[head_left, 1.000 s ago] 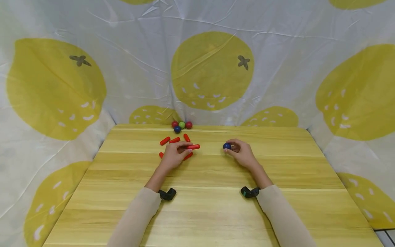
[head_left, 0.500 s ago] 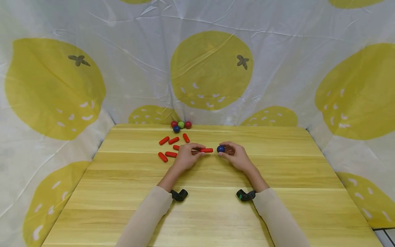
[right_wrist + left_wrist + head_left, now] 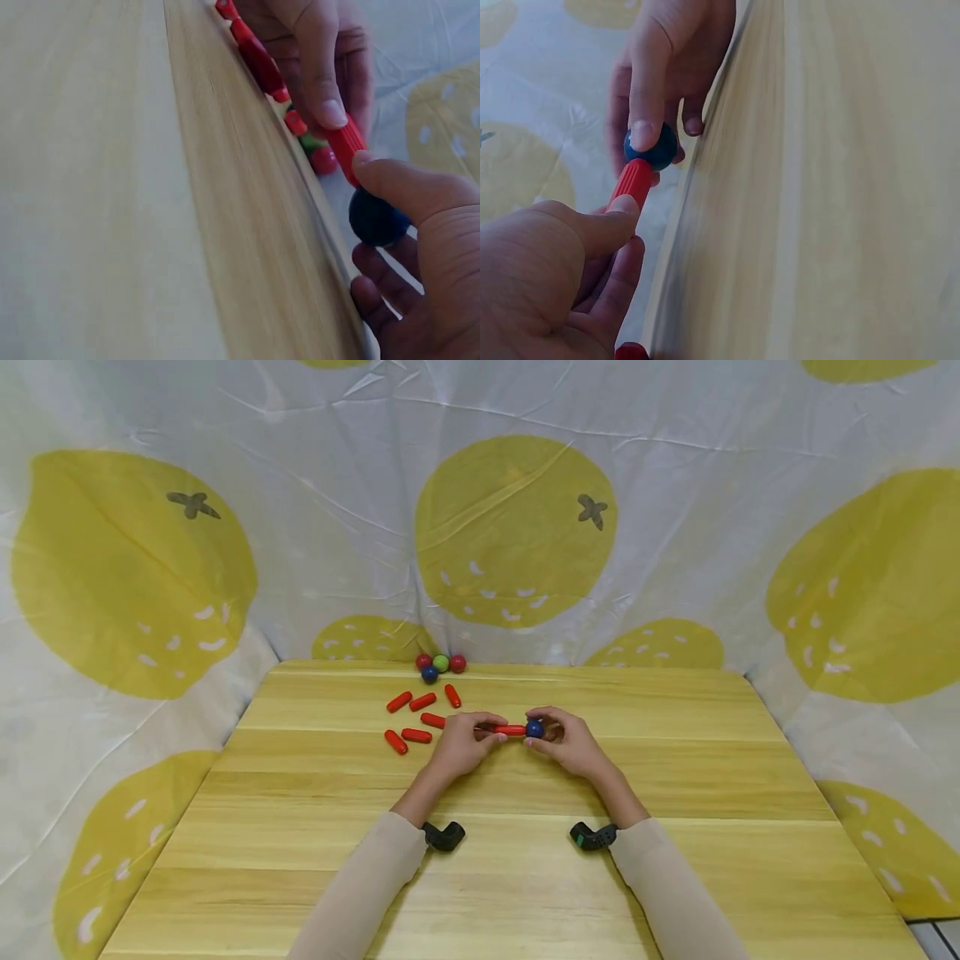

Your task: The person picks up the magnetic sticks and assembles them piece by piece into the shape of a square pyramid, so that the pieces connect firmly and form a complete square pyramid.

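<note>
so you're holding your left arm (image 3: 367,889) and right arm (image 3: 675,889) angled inward toward each other; your left hand (image 3: 463,747) is pinching, thumb opposite the fingers; your right hand (image 3: 572,745) is gripping too, fingers curving; both hands' fingertips are sitting pretty close, but apart

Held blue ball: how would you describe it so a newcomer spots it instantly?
Above the light wooden table, the left hand's grip holds a grooved red rod. Against the rod's end, in the right hand's grip, is the held blue ball. Unlike the other blue ball, near the table's far edge with two red balls and a green ball, it is held.
</note>
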The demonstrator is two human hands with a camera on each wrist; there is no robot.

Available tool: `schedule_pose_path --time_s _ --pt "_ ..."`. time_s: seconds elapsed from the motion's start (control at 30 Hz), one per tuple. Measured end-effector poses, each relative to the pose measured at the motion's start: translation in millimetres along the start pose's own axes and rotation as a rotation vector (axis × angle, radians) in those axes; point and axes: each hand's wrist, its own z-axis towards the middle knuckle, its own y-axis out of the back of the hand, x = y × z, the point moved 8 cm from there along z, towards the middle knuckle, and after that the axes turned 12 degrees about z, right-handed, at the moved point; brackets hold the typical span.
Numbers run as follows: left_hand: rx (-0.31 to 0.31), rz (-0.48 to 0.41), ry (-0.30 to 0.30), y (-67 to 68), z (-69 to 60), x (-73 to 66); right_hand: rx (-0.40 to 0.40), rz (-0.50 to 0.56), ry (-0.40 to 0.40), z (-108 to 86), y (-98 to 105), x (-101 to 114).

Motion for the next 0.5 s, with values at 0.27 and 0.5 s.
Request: schedule_pose_path --time_s 0.27,0.5 --pt "0.005 -0.002 0.018 -3.9 1.7 -0.8 0.038 -0.102 0.041 5.7 -6.4 -1.1" --pt "-0.026 -0.072 0.024 9.5 0.9 3.4 0.024 -0.141 0.070 6.7 -5.7 -1.8"
